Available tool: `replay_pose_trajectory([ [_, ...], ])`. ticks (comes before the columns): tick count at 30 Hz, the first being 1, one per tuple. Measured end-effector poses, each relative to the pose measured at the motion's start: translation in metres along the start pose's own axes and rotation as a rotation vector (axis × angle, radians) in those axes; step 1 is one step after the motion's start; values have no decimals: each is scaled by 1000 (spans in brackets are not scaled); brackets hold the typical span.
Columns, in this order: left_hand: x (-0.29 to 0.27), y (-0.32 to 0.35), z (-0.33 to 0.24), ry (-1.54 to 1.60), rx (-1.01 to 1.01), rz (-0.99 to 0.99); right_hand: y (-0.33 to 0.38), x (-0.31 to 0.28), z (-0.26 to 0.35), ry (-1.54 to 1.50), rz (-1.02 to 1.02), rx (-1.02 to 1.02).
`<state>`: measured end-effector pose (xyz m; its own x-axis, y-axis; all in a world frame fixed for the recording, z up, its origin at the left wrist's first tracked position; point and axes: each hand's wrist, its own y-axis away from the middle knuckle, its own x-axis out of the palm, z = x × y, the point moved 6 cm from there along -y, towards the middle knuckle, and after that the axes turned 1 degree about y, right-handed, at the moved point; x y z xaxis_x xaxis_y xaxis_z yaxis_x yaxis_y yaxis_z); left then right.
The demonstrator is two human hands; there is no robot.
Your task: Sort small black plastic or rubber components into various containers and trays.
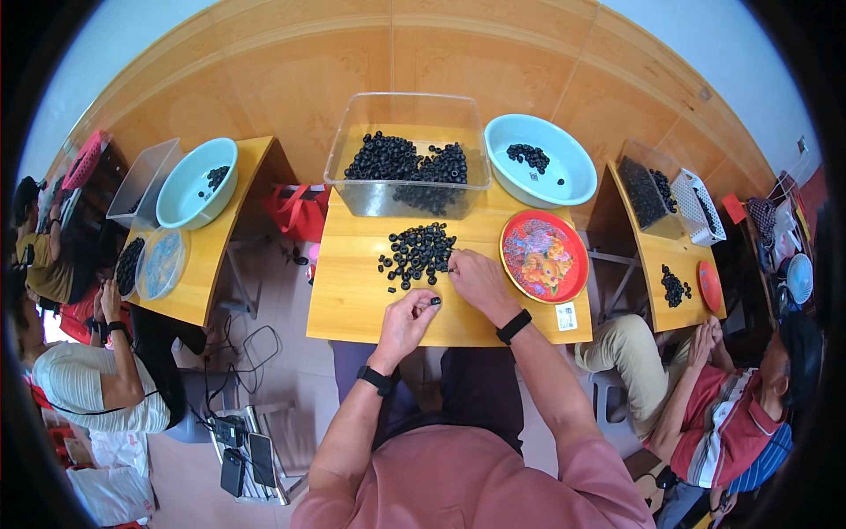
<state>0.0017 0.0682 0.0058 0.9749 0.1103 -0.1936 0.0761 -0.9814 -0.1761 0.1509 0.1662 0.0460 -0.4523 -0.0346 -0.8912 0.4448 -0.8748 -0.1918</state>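
Note:
A loose pile of small black ring-shaped parts (418,250) lies on the yellow wooden table (352,309) in front of me. My left hand (407,324) is near the table's front edge, closed on one small black part (435,301) between thumb and fingertips. At the right edge of the pile my right hand (482,284) has its fingers pinched together. What they hold, if anything, is too small to make out. Just right of that hand sits a round red tray (582,256) with a colourful pattern and small bits on it.
Behind the pile stands a clear plastic bin (357,196) with many black parts. A light blue basin (568,188) holding a few more is beside it. Similar tables flank mine, with a person (101,388) at left and another person (718,401) at right. Cables (256,357) lie on the floor.

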Motion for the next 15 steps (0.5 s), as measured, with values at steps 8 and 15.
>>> replay_pose_trajectory([
  [8,1,-1,4,-14,0,-17,25,1,12,-48,-43,-100],
  [15,1,-1,3,-26,18,-31,29,2,15,-184,-7,-46],
])
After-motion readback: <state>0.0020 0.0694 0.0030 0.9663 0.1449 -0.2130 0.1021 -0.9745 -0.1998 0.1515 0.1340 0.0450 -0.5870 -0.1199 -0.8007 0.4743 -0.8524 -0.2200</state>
